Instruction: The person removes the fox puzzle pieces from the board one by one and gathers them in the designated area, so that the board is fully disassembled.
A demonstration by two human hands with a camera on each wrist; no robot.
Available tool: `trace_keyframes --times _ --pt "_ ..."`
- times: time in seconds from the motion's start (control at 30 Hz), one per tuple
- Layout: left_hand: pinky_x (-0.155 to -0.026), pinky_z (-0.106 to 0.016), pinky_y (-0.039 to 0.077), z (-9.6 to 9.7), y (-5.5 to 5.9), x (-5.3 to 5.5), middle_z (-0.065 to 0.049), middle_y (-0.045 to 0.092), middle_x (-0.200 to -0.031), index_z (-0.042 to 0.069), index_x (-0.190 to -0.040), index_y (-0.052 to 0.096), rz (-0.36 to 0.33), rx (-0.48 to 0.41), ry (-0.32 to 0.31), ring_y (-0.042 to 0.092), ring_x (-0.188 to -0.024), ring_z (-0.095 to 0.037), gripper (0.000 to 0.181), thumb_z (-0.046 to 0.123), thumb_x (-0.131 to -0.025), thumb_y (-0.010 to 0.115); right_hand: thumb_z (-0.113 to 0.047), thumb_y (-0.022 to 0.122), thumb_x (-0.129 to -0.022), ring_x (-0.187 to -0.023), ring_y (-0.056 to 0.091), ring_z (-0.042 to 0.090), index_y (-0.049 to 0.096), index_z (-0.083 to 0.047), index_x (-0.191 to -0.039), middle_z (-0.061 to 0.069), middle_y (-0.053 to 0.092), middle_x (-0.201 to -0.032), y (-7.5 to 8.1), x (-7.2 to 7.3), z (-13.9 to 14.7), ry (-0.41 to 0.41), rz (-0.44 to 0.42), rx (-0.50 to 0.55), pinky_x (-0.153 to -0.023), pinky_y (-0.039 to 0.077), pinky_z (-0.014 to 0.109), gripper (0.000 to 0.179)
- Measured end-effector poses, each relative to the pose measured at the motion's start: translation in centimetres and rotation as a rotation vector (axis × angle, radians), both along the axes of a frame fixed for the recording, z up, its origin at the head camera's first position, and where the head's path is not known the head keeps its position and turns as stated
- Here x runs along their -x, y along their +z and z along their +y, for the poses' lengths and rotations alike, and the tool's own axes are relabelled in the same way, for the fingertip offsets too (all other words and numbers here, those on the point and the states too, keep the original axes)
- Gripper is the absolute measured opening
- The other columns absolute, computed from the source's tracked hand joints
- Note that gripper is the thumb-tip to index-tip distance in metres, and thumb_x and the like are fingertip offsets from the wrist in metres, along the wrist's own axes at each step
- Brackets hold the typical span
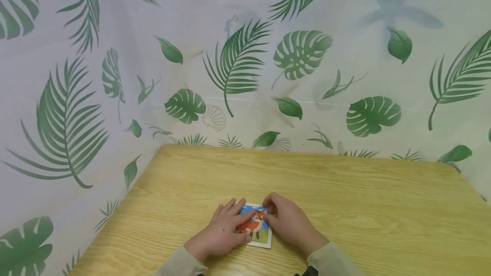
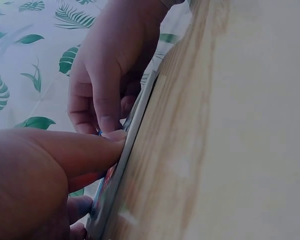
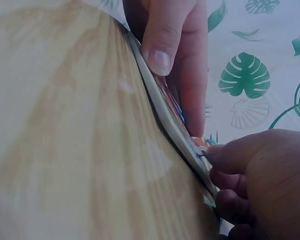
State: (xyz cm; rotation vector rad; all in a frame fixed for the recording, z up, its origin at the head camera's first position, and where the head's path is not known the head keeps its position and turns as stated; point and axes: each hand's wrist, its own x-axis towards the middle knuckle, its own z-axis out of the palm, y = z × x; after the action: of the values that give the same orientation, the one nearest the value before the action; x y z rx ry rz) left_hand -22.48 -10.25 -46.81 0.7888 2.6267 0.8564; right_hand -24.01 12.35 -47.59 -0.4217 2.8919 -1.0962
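Observation:
A small picture puzzle [image 1: 258, 236] of an orange fox on blue and green, with a white border, lies flat on the wooden table in the head view. My left hand [image 1: 223, 232] rests across its left side with fingers spread, the index finger reaching over the fox. At the upper right corner my right hand [image 1: 287, 220] has curled fingers, and thumb and index finger pinch a small puzzle piece [image 3: 202, 143] with orange and blue on it. The piece's outline is mostly hidden by the fingers. Both wrist views show the board's thin edge [image 2: 135, 125] side-on.
The light wooden table [image 1: 364, 208] extends around the puzzle on every side. Behind and to the left hangs a white curtain [image 1: 245, 131] printed with green leaves, meeting the table's far edge. Beige sleeves [image 1: 182, 263] cover the forearms.

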Motion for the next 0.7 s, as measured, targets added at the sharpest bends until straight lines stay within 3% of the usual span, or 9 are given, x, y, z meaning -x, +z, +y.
trace_keyframes --times 0.33,0.7 --pt "-0.119 -0.06 0.002 0.0 0.1 0.0 -0.01 0.021 -0.167 0.025 -0.154 0.046 0.004 0.027 0.008 0.009 -0.153 -0.035 0.065 0.042 -0.096 0.067 -0.019 0.071 -0.096 -0.076 0.058 0.014 0.065 -0.02 -0.099 -0.006 0.064 -0.087 -0.7 0.3 1.9 -0.104 -0.086 0.247 -0.071 0.049 0.032 0.007" --pt "-0.119 -0.059 0.001 0.1 -0.3 0.3 -0.006 0.019 -0.168 0.027 -0.155 0.045 0.002 0.043 0.011 0.007 -0.154 -0.033 0.065 0.044 -0.096 0.066 -0.027 0.068 -0.099 -0.078 0.057 0.015 0.065 -0.018 -0.104 -0.006 0.066 -0.09 -0.7 -0.5 7.2 -0.144 -0.041 0.188 -0.07 0.048 0.03 0.011"
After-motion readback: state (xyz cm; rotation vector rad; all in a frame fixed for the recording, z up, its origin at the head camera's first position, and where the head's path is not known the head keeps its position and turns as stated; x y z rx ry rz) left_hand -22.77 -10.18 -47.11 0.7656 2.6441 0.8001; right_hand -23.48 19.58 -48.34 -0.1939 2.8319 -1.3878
